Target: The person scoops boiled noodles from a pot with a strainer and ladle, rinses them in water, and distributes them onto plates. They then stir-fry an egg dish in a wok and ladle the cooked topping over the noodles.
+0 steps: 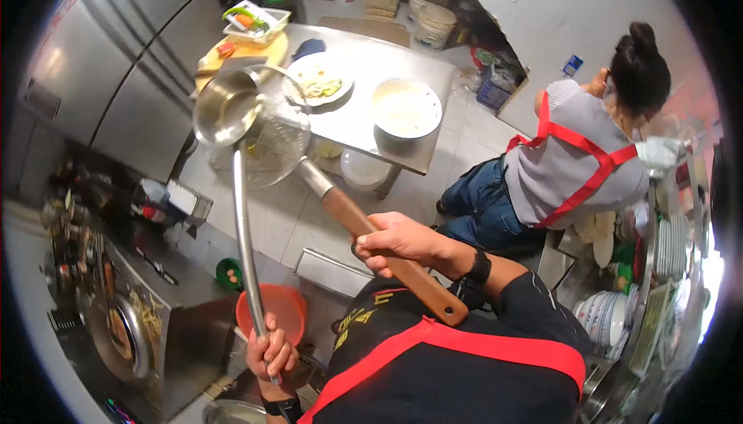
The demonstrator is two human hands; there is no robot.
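My left hand (271,349) is wrapped round the lower end of a long metal ladle (244,215). The ladle's round bowl is raised in front of me, overlapping the strainer. My right hand (398,242) grips the wooden handle of a wide mesh strainer (275,145). Bits of pale food seem to cling near where the ladle bowl and mesh meet; whether the two touch, I cannot tell. Behind them on the steel table (364,126) stand a white plate of food (321,80) and a white bowl (406,108).
A person (573,145) with red straps stands at the right beside stacked plates (672,246) and bowls (604,319). At lower left is a stove with a wok (116,339). A red bucket (290,312) sits below my hands. A cutting board (271,46) lies on the table's far left.
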